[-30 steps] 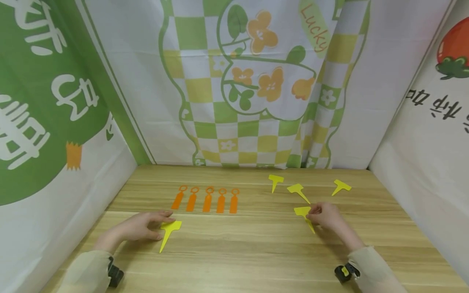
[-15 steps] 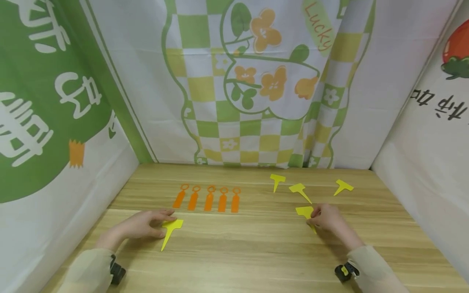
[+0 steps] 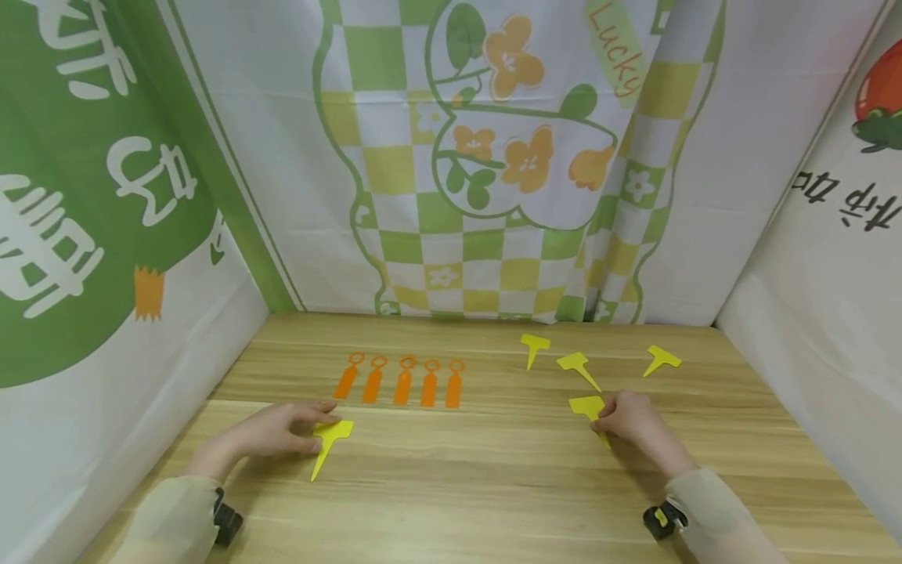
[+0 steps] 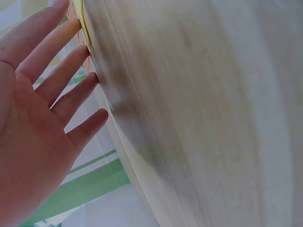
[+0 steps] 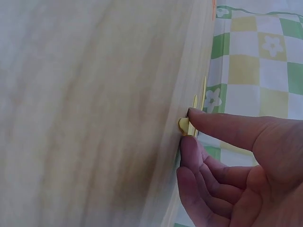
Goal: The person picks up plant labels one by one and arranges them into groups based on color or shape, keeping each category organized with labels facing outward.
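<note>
Right fingers (image 5: 191, 152) pinching yellow T-shaped tag (image 3: 585, 406), wood-grain tabletop (image 3: 451, 486)

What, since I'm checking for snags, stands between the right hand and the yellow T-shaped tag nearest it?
Nothing visible: the right hand already pinches that nearest tag between thumb and finger. The next yellow tag lies beyond it, farther from the person, not between them.
</note>
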A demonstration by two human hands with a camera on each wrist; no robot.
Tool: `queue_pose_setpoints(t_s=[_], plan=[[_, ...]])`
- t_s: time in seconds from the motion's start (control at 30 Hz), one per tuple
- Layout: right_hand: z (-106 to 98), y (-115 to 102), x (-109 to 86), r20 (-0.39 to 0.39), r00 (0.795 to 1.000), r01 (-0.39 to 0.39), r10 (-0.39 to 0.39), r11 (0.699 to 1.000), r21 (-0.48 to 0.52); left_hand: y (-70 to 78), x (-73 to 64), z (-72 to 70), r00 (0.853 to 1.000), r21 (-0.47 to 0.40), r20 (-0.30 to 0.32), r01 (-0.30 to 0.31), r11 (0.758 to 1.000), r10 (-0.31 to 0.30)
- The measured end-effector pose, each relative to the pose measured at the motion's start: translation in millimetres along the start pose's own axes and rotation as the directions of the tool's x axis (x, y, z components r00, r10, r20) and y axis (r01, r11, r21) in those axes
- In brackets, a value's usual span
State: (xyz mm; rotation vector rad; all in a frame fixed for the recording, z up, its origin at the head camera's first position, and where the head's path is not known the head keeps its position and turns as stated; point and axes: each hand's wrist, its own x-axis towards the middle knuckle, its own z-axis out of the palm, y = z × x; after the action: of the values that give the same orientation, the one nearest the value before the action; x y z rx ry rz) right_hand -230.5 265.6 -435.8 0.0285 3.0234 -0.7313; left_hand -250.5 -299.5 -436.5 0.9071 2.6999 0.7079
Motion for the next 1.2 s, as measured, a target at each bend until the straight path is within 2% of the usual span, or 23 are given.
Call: queue_pose_setpoints(t_s=[0.57, 0.77, 1.2], plan=[[3.9, 8.7, 3.9, 0.075, 0.995, -0.077, 0.07, 0.992, 0.099, -0.2, 0.0, 0.1, 1.0, -0.014, 0.0, 0.003, 1.0, -0.003], [2.1, 9.7, 2.5, 0.088, 0.994, -0.075, 0.066, 0.993, 0.096, -0.8, 0.8, 0.9, 1.0, -0.016, 0.004, 0.006, 1.0, -0.006], [-0.4, 9.1, 1.9, 0.117, 0.986, -0.131, 0.117, 0.983, 0.126, 1.2, 1.3, -0.3, 1.0, -0.028, 0.009, 0.005, 1.0, -0.005]])
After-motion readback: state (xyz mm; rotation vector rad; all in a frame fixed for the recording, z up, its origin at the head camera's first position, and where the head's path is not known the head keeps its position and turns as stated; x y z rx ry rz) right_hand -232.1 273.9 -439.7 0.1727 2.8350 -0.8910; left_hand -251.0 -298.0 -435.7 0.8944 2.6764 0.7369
